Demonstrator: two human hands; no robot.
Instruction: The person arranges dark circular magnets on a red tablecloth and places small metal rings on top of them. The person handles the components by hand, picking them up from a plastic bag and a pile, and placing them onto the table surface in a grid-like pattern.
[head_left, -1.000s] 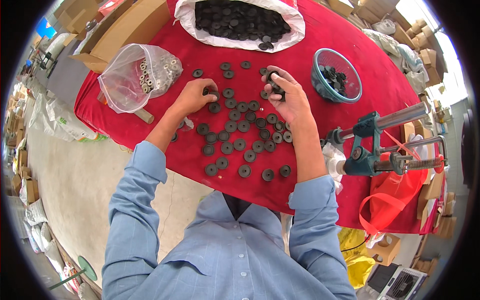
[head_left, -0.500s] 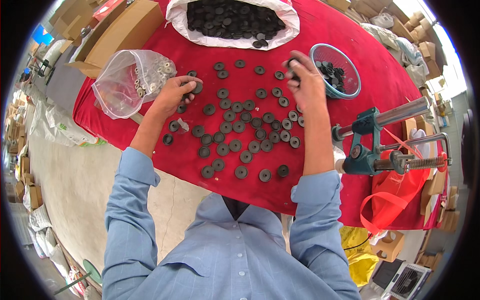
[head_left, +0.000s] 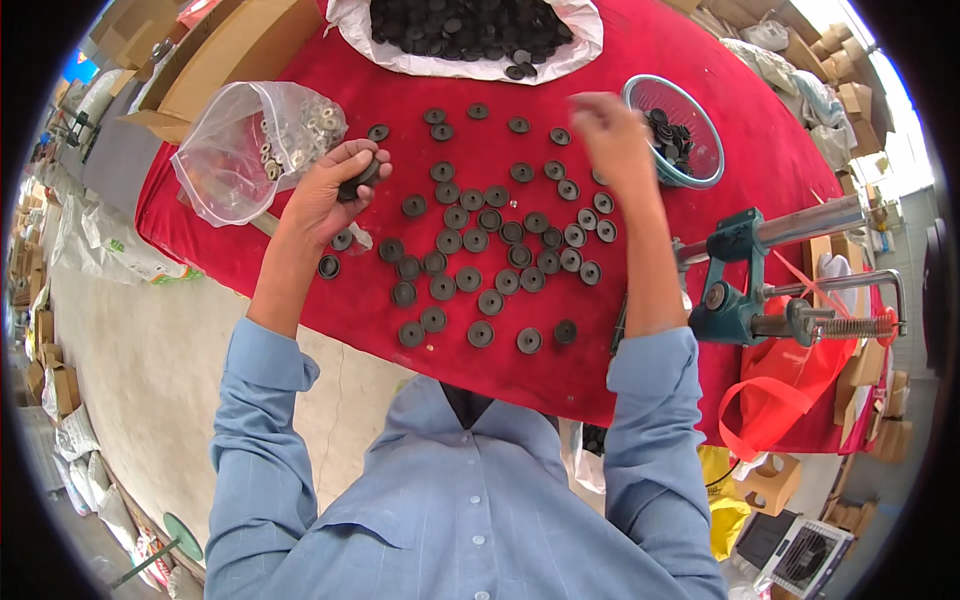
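Head camera's got a pretty good look down at the table, which is covered in red cloth (head_left: 770, 140). Left hand (head_left: 335, 190) is over on the left side with its fingers curled in, pinching a dark disc (head_left: 352, 186) between thumb and fingertips; can't tell if there's a second one tucked behind it. Right hand (head_left: 618, 145) is pretty blurry, palm down just beside the blue basket (head_left: 702, 184), so I honestly can't tell if those fingers are spread, pressed together or holding anything. Between the two hands and closer to the body there's a loose scatter of black discs (head_left: 475, 239) lying flat on the cloth, some touching, some well apart. More dark pieces (head_left: 672, 140) sit in the basket, and a white sack (head_left: 480, 72) at the far edge is full of similar black ones. Near the left hand is a clear plastic bag (head_left: 215, 170) with pale rings inside, and beyond that an open cardboard box (head_left: 235, 65). Off to the right is a green metal press (head_left: 728, 300) with steel bars and a spring, plus a bright red bag (head_left: 800, 380) next to it.
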